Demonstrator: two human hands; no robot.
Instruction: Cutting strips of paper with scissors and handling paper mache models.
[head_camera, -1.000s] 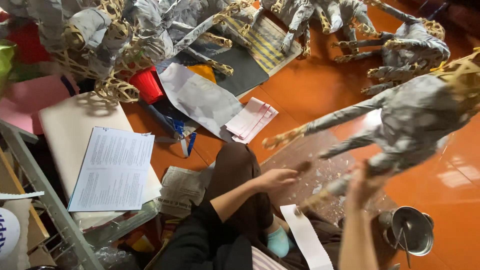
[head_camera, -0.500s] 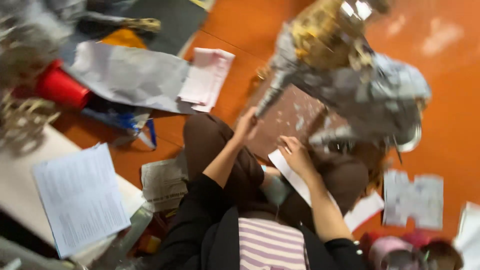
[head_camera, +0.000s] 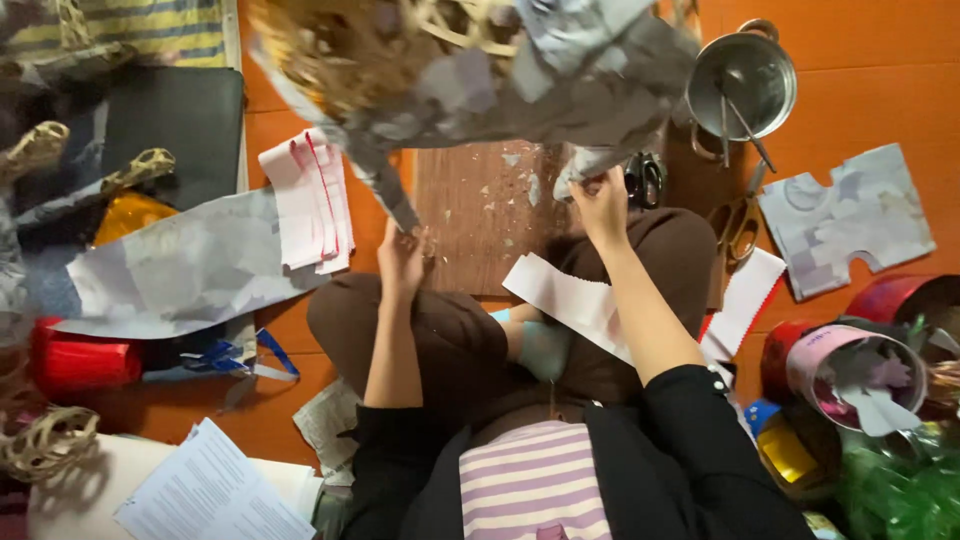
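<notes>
Left hand: centre-left of frame, fingers curled closed around the lower end of a thin paper-covered leg of the figure.
Figure: wicker frame clad in grey paper, top centre, now directly above the lap; half a second ago it sat upper right.
Board: brown, centre, flecked with paper scraps.
Right hand: right of centre, fingertips pinched on a grey paper flap, now raised off the white strip.
Reading: papering appears resumed.

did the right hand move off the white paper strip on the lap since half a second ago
Yes. The right hand has gone up from the white paper strip on the lap to the paper-covered figure, above the brown board.
</notes>
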